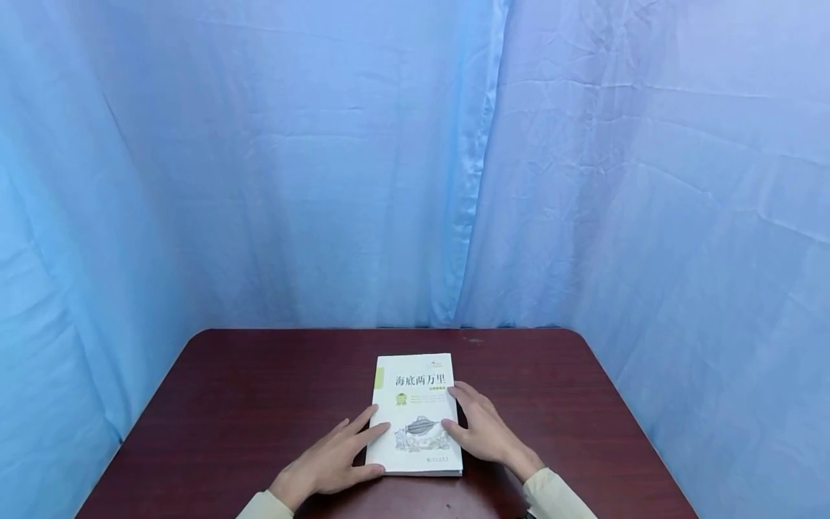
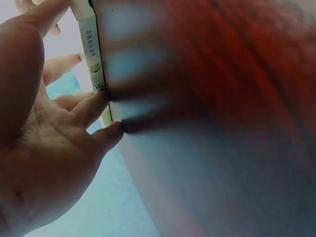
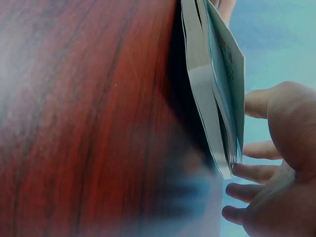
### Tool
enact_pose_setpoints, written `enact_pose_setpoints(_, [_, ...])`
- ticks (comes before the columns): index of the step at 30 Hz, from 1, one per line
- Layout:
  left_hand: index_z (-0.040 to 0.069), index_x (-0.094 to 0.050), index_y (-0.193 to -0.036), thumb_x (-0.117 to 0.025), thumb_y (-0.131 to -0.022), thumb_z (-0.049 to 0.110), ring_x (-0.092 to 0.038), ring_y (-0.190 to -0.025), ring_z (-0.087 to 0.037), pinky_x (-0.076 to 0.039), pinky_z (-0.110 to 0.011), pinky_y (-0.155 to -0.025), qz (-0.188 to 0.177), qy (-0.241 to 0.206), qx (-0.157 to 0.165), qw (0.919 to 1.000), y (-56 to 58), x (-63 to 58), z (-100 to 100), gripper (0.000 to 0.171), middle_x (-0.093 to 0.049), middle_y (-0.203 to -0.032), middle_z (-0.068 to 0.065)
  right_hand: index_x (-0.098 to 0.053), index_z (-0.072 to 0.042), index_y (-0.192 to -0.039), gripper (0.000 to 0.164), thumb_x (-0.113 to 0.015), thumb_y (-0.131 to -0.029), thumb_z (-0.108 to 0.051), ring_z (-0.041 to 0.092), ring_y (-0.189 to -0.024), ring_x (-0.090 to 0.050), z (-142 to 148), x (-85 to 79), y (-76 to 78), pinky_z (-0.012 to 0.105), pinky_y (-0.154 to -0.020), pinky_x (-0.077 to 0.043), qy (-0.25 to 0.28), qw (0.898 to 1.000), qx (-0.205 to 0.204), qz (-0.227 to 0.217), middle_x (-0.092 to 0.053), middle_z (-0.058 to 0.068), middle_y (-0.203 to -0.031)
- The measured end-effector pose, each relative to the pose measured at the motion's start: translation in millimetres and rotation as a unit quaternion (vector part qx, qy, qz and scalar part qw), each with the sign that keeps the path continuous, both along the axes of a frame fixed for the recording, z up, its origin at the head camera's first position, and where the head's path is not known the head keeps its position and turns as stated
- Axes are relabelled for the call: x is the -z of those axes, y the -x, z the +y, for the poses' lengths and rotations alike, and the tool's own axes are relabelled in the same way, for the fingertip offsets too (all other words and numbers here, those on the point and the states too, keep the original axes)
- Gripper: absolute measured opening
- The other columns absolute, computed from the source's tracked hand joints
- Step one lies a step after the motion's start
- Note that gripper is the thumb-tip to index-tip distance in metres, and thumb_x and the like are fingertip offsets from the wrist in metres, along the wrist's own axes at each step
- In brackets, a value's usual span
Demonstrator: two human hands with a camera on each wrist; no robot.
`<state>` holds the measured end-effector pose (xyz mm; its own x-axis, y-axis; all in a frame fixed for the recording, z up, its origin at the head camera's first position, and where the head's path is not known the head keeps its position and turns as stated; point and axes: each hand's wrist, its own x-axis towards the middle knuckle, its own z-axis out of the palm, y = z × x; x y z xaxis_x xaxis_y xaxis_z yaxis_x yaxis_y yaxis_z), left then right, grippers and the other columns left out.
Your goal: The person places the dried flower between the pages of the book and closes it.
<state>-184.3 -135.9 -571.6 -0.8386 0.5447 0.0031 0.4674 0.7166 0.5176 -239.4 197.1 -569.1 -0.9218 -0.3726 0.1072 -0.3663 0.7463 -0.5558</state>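
Note:
A white paperback book (image 1: 418, 414) lies face up near the front middle of the table, with dark Chinese characters and a grey drawing on its cover. At its left side is my left hand (image 1: 333, 458), fingers extended, two fingertips over the cover and the thumb by the lower left corner. From the right, my right hand (image 1: 486, 430) touches the book with its thumb on the cover and fingers along the edge. The left wrist view has the printed spine (image 2: 90, 47) beside the fingers. Seen from the right wrist, the page edges (image 3: 202, 81) fan slightly apart, the front cover (image 3: 232, 64) a little raised.
The dark red-brown wooden table (image 1: 259, 389) has rounded far corners. Light blue curtains (image 1: 311, 166) hang behind it and along both sides.

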Motion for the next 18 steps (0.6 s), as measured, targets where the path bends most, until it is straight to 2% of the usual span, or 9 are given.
enact_pose_setpoints(3, [0.016, -0.052, -0.17, -0.078, -0.105, 0.056, -0.049, -0.161, -0.053, -0.042, -0.075, -0.128, -0.017, -0.008, -0.016, 0.9997, -0.6, 1.0, -0.1, 0.081, -0.032, -0.184, -0.027, -0.054, 0.005, -0.163, 0.067, -0.076, -0.108, -0.026, 0.052, -0.163, -0.046, 1.0, -0.6, -0.3, 0.073, -0.133, -0.035, -0.006, 1.0, -0.001, -0.012, -0.048, 0.031, -0.173])
enact_pose_setpoints(6, [0.017, -0.052, -0.17, -0.079, -0.104, 0.056, -0.048, -0.16, -0.058, -0.044, -0.076, -0.126, -0.021, -0.011, -0.026, 0.9994, -0.7, 1.1, -0.6, 0.082, -0.034, -0.182, -0.029, -0.053, 0.006, -0.163, 0.068, -0.075, -0.108, -0.027, 0.05, -0.165, -0.044, 1.4, -0.7, 0.7, 0.074, -0.134, -0.033, -0.009, 1.0, -0.006, -0.019, -0.048, 0.031, -0.173])
enact_pose_setpoints(18, [0.015, -0.056, -0.168, -0.081, -0.103, 0.056, -0.054, -0.157, -0.052, -0.047, -0.075, -0.123, -0.012, -0.007, -0.017, 0.9998, -0.7, -0.8, -1.0, 0.081, -0.04, -0.18, -0.027, -0.055, 0.006, -0.162, 0.066, -0.075, -0.109, -0.029, 0.055, -0.167, -0.037, 6.2, 5.7, 8.9, 0.083, -0.133, -0.026, -0.032, 0.999, -0.024, -0.03, -0.045, 0.029, -0.175])
